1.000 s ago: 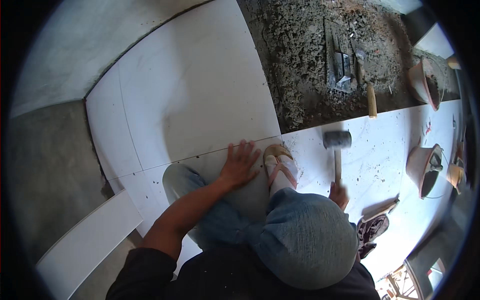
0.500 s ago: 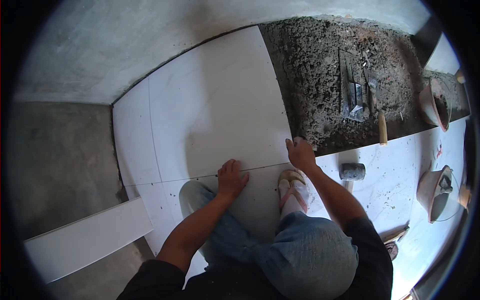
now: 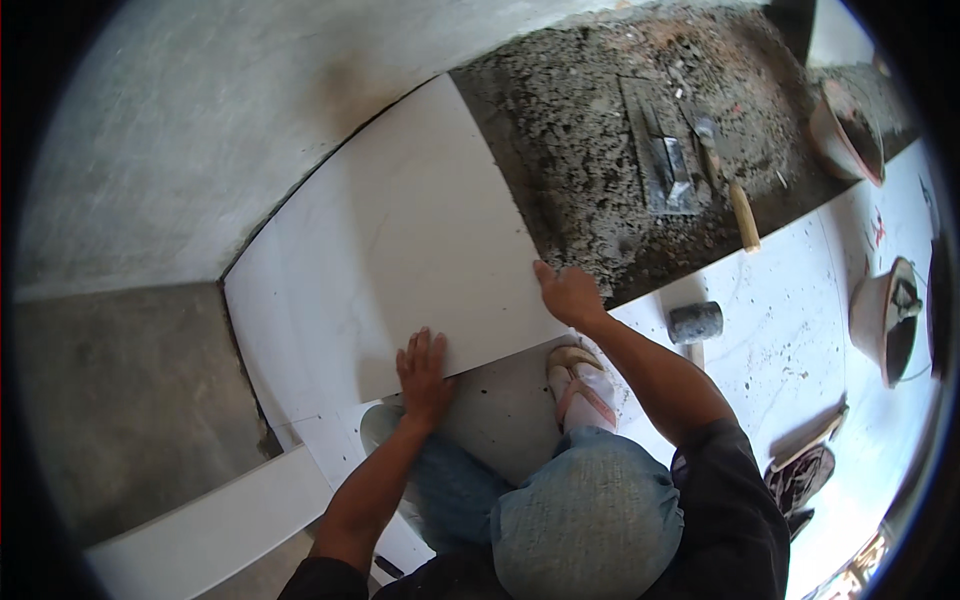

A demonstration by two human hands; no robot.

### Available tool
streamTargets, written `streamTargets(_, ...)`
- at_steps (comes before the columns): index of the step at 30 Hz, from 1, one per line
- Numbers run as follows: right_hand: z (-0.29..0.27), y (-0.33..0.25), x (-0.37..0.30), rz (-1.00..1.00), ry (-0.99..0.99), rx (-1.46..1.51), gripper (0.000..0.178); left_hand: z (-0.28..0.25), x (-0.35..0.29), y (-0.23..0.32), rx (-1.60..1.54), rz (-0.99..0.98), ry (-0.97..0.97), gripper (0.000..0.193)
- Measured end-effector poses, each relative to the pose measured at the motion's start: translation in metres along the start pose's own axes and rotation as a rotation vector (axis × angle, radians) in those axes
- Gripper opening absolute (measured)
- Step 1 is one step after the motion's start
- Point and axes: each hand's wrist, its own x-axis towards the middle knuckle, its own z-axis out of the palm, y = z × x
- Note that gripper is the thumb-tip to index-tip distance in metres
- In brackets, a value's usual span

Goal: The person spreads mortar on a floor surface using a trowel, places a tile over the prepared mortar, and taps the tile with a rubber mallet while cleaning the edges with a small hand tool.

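We press both hands on a large white tile (image 3: 400, 250) lying flat on the floor, its far edge against the grey wall (image 3: 200, 130) and its right edge along a bed of dark mortar (image 3: 590, 140). Our left hand (image 3: 425, 372) lies open, fingers spread, palm down on the tile's near edge. Our right hand (image 3: 568, 294) rests flat on the tile's near right corner, fingers open and pointing toward the mortar; neither hand grips anything. A sandalled foot (image 3: 582, 390) stands just below the tile, between our arms, and our jeans-clad knee (image 3: 585, 525) fills the lower middle. A mallet (image 3: 694, 324) lies just right of our right forearm on the laid white tiles (image 3: 790, 330). On the mortar lie a trowel (image 3: 668, 165) and a wooden-handled tool (image 3: 735, 195), well apart from our hands. Two buckets (image 3: 885, 320) stand at the right rim. A narrow tile strip (image 3: 215, 530) lies on the bare floor (image 3: 120, 400) at lower left, and a shoe (image 3: 800, 478) sits at lower right.
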Motion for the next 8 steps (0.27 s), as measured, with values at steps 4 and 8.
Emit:
streamTargets(4,-0.013,-0.009,-0.01,-0.165,-0.059,0.126,0.071,-0.045,0.009,-0.014,-0.08,0.215,0.005,0.083)
streamTargets(8,-0.07,-0.028,0.012,-0.383,0.186,0.135,0.062,-0.101,0.017,-0.039,-0.231,0.277,0.035,0.08)
